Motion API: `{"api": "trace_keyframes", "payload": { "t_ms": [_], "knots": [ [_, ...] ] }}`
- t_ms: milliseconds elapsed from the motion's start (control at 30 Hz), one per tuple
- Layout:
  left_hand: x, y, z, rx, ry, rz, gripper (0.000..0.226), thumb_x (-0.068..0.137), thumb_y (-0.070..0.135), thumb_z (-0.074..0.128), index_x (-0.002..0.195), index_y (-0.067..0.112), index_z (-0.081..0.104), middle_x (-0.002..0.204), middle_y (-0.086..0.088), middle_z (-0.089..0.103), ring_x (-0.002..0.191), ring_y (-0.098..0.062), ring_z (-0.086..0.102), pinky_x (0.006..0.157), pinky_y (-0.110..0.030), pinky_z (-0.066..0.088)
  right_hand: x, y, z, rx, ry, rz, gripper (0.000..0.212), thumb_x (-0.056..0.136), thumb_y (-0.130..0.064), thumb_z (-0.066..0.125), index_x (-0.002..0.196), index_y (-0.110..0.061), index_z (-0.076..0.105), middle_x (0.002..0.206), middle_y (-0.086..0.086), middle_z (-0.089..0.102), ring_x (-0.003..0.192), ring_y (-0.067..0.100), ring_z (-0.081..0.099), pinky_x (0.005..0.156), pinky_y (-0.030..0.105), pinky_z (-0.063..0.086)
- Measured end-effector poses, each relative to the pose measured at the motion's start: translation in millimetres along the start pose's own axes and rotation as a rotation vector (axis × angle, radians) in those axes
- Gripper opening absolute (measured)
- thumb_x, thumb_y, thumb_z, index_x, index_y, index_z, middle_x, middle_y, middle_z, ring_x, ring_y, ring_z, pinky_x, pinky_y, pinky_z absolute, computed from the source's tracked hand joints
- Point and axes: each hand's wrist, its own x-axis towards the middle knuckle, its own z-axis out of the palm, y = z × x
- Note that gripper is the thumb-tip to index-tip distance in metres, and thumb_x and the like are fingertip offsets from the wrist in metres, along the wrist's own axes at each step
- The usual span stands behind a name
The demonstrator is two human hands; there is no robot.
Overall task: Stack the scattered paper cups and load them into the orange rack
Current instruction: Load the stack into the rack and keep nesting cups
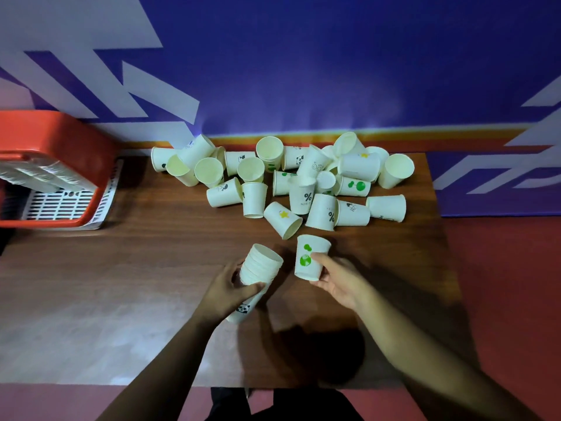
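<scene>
Two hands: both are low in view over the near part of the wooden table (145,268), and each grips paper cups.
Left hand (230,288): fingers and thumb are curled round a nested stack of cups (262,264). It is held tilted with the mouth up and away, and a panda print shows on the lowest cup.
Right hand (340,282): the thumb lies across the front and the fingers sit behind a single green-print cup (311,258). The cup is mouth up, just right of the stack and apart from it (whether its base touches the table I cannot tell).
Star cup (283,218): it lies on its side just beyond the held cup, mouth toward the person.
Scattered cups (303,177): a heap spreads across the far middle of the table, most on their sides and overlapping, with panda, percent and green prints.
Orange rack (54,138): it sits at the far left, well apart from the heap. Rows of loaded cups (45,174) lie in it above a white slotted tray (66,205).
Wall (303,71): purple with pale shapes.
</scene>
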Motion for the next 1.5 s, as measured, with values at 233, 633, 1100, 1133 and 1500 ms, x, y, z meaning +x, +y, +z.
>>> {"api": "trace_keyframes", "payload": {
  "t_ms": [233,633,1100,1133,1500],
  "knots": [
    [7,6,9,0.229,-0.126,0.068,0.056,0.067,0.041,0.085,0.117,0.040,0.060,0.108,0.013,0.064,0.104,-0.003,0.061,0.089,-0.028,0.050,-13,-15,7,0.174,-0.004,-0.323,0.054,0.088,-0.008,0.068,0.132,-0.035,0.049,0.126,0.005,0.065,0.114,0.025,0.064,0.096,0.053,0.051],
    [-10,13,22,0.013,-0.125,0.060,0.052,0.075,0.025,0.086,0.121,0.031,0.063,0.110,0.013,0.071,0.104,-0.004,0.066,0.087,-0.021,0.050,-38,25,40,-0.558,-0.035,-0.481,0.030,0.104,-0.034,0.042,0.125,-0.028,0.062,0.123,-0.020,0.061,0.117,-0.011,0.052,0.110,0.027,0.038],
    [-26,5,20,-0.186,-0.012,0.008,0.049,0.080,0.023,0.084,0.123,0.031,0.063,0.114,0.007,0.072,0.105,-0.009,0.067,0.089,-0.031,0.054,61,-43,5,-0.564,0.615,-0.250,0.073,0.083,-0.057,0.064,0.128,-0.001,0.053,0.132,0.014,0.057,0.120,0.035,0.056,0.096,0.040,0.048],
    [-28,3,18,-0.197,0.000,0.007,0.049,0.080,0.022,0.083,0.123,0.032,0.063,0.114,0.008,0.072,0.106,-0.010,0.067,0.090,-0.032,0.054,67,-44,7,-0.557,0.603,-0.224,0.072,0.082,-0.056,0.064,0.129,-0.003,0.054,0.132,0.014,0.058,0.120,0.035,0.056,0.097,0.040,0.048],
    [-44,-21,-6,-0.218,0.082,-0.035,0.050,0.081,0.019,0.082,0.125,0.031,0.062,0.112,0.007,0.073,0.103,-0.013,0.069,0.089,-0.035,0.058,35,-9,12,-0.371,0.439,-0.160,0.062,0.073,-0.045,0.071,0.117,-0.004,0.057,0.107,0.012,0.066,0.088,0.023,0.066,0.070,0.034,0.054]
  ]
}}
